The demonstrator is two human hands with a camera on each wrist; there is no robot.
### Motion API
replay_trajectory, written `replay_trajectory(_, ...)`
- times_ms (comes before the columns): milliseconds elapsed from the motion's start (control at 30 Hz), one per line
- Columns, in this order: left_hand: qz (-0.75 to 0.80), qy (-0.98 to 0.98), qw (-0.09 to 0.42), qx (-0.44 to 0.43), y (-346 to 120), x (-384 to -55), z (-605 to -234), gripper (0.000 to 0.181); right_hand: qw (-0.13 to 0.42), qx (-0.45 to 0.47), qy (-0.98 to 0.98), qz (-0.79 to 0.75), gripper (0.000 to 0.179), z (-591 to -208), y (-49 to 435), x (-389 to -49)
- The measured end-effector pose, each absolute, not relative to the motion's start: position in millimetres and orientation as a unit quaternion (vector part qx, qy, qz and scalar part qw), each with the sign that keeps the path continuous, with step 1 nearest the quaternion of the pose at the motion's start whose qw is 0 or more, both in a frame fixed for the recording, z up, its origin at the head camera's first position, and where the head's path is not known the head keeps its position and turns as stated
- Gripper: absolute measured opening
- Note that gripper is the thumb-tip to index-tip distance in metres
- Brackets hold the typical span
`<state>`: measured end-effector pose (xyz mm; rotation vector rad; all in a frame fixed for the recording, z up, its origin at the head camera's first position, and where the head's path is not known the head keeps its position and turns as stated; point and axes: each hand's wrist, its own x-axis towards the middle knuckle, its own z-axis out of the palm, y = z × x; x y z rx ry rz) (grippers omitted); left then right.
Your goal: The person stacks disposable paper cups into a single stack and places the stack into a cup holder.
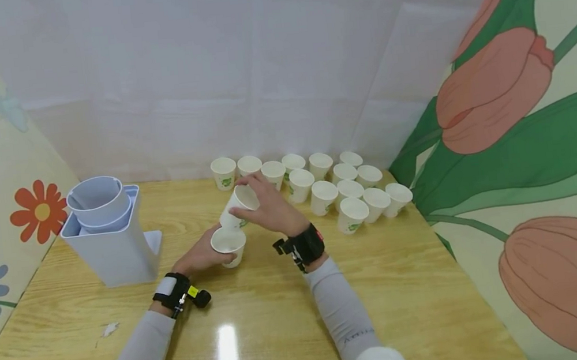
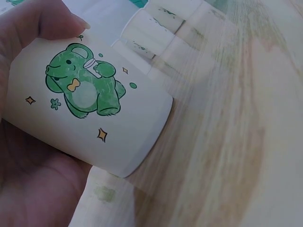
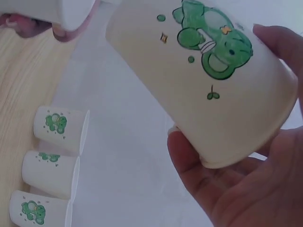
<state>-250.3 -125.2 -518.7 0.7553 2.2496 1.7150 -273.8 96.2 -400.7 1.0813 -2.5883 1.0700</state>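
Note:
A white paper cup point(image 1: 229, 245) stands almost upright in my left hand point(image 1: 203, 254), its mouth facing up, close over the wooden table. The left wrist view shows a green cartoon elephant on this cup's side, with thumb and fingers around the wall. Just above it, my right hand point(image 1: 273, 209) grips a second paper cup point(image 1: 235, 207) near the rim. That cup leans, its mouth toward the upper right and its base overlapping the lower cup's rim in the head view. In the right wrist view the same elephant print shows on the tilted cup point(image 3: 208, 94).
Several more white paper cups point(image 1: 324, 197) stand mouth up in loose rows at the table's back right. On the left is a pale blue-grey plastic bin point(image 1: 118, 257) with a round holder point(image 1: 99, 207) in its top. A white cloth point(image 1: 153, 71) hangs behind.

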Motion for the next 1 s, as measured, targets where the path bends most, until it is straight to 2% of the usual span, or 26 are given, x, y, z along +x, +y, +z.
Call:
replay_trajectory(167,0.576,0.768,0.104,0.26,-125,-249,-520,0.067,0.032,0.369,-0.868,0.331,0.057,-405,92,-271)
replay_trajectory(1000,0.591,0.753,0.117,0.263,-126,-249,-520,0.074,-0.028,0.395,-0.875,0.277,0.057,-408,81,-265)
